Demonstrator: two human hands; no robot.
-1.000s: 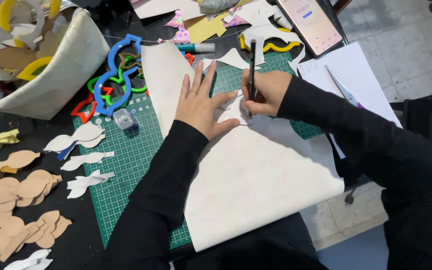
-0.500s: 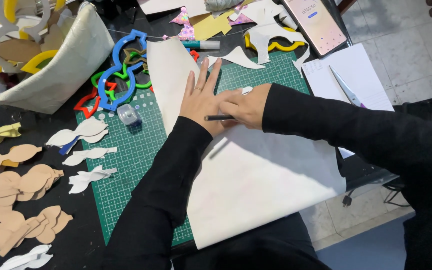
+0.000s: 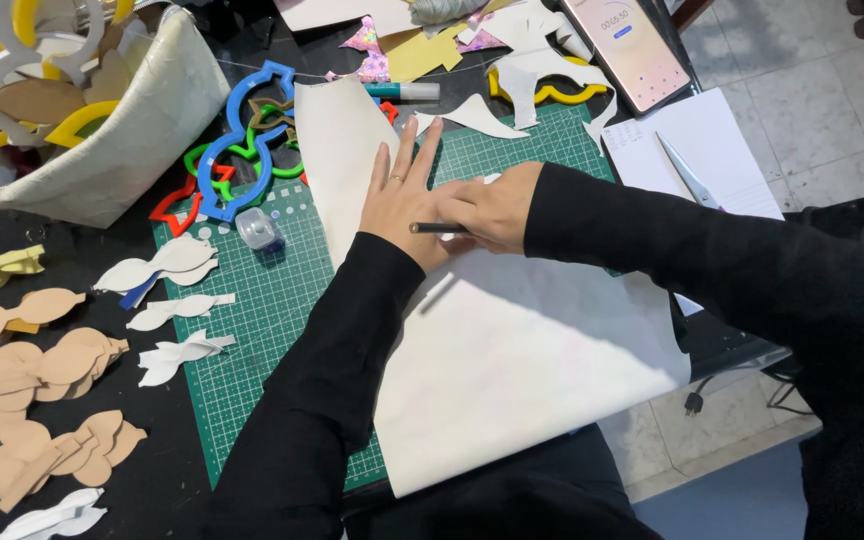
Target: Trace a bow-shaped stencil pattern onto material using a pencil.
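Observation:
A large cream sheet (image 3: 512,350) lies across the green cutting mat (image 3: 262,330) and hangs over the table's near edge. My left hand (image 3: 402,195) presses flat on the sheet's upper part, fingers spread. My right hand (image 3: 487,205) crosses just beside it and grips a thin dark pen (image 3: 437,228), which lies nearly level with its tip over the back of my left hand. Both arms wear black sleeves.
Coloured plastic outline templates (image 3: 242,140) lie at the mat's top left by a small clear sharpener-like block (image 3: 258,230). Tan and white cut-out shapes (image 3: 42,370) are spread at the left. A fabric bag (image 3: 122,130), a phone (image 3: 627,45), scissors (image 3: 687,172) on white paper, a marker (image 3: 402,91).
My right hand turned the pen from upright to nearly level and slid left against my left hand. The camera view shifted slightly.

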